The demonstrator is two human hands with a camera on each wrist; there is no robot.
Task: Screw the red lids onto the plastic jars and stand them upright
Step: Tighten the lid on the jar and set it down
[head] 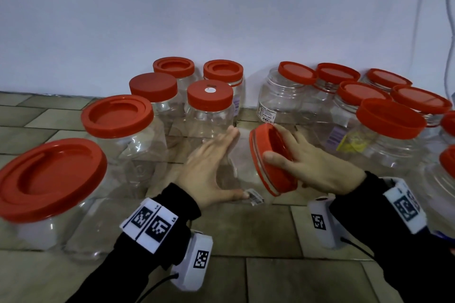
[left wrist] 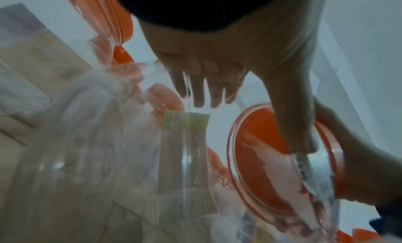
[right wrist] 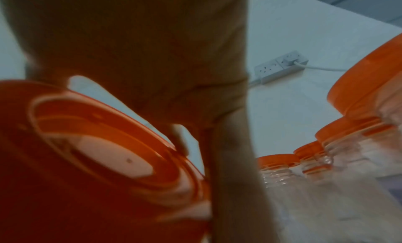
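A clear plastic jar [head: 237, 167] lies on its side over the tiled floor between my two hands, its mouth turned right. My left hand [head: 209, 167] lies against its body with straight fingers, the thumb beneath near a barcode label. In the left wrist view the left hand [left wrist: 217, 66] presses on the clear wall. The red lid [head: 270, 160] sits tilted on the jar's mouth, and my right hand [head: 307, 162] grips its rim with thumb and fingers. The lid [left wrist: 261, 160] shows through the jar, and the same lid [right wrist: 87, 160] fills the right wrist view below the right hand [right wrist: 152, 49].
Several capped jars stand upright at left [head: 118, 115] and along the wall [head: 209, 96]. A crowd of jars with red lids [head: 391, 118] fills the right side. Tiled floor [head: 246, 265] lies near me. A socket strip [right wrist: 280, 66] is on the wall.
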